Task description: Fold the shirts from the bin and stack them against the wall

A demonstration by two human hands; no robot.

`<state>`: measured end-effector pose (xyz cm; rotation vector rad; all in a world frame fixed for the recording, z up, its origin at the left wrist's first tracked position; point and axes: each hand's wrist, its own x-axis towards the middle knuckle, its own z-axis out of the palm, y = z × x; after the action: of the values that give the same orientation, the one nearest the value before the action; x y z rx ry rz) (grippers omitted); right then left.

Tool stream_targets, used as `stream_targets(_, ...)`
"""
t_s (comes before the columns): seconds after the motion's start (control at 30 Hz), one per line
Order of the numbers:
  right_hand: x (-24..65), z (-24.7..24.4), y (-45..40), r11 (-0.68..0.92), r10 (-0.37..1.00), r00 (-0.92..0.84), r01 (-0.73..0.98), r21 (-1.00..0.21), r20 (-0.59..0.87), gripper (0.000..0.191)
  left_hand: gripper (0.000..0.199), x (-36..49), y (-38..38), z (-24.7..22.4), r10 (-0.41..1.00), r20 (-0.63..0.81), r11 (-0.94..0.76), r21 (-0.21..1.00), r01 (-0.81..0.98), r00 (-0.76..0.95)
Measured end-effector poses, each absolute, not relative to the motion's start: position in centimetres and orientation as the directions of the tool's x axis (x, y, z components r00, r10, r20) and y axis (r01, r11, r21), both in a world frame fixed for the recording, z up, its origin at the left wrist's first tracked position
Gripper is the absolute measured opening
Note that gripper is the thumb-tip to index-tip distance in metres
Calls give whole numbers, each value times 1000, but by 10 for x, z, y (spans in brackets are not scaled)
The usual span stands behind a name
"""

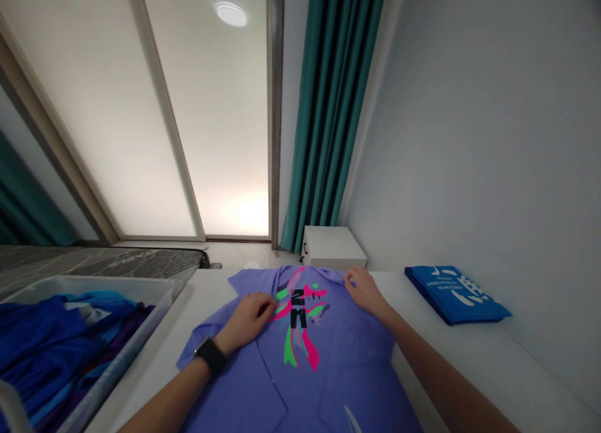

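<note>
A purple shirt [300, 383] with a pink, green and black print lies spread on a white table [154, 364]. My left hand [246, 319], with a black watch on the wrist, rests on the shirt left of the print, its fingers curled together on the cloth. Near the collar at the shirt's far right, my right hand [364, 289] pinches the fabric between thumb and fingers.
At the left stands a clear plastic bin [141, 287] of blue and purple clothes. A folded blue garment [453, 293] lies at the right by the wall. Beyond the table are a white cabinet [333, 245] and a teal curtain [333, 107].
</note>
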<state>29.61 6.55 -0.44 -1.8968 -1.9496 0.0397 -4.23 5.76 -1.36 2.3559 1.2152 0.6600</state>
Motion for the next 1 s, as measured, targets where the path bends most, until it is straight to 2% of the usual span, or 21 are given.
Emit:
stream_targets(0.1, 273, 2, 27, 290, 921, -186, 913, -285, 342, 14, 26, -42, 57, -12, 830, 231, -544, 540, 642, 509)
stream_targets(0.27, 250, -2, -14, 387, 907, -315, 887, -254, 280, 17, 25, -42, 56, -13, 825, 240, -552, 535, 640, 512)
stream_targets(0.47, 241, 6, -5, 359, 930, -323, 901, -242, 175, 16, 26, -41, 55, -12, 824, 238, -551, 542, 634, 513)
stream_targets(0.73, 210, -11, 20, 382, 906, -335, 910, -160, 257, 22, 25, -41, 53, -13, 823, 252, -555, 544, 629, 509)
stream_targets(0.83, 207, -24, 20, 369, 906, -321, 919, -140, 277, 25, 23, -42, 54, -9, 836, 245, -528, 602, 599, 491)
stream_targets(0.93, 208, -29, 19, 360, 906, -302, 918, -166, 295, 26, 25, -56, 65, 0, 887, 242, -448, 661, 602, 394)
stream_targets(1.0, 209, -30, 19, 358, 908, -294, 914, -188, 300, 27, 27, -72, 78, 6, 934, 248, -358, 647, 674, 258)
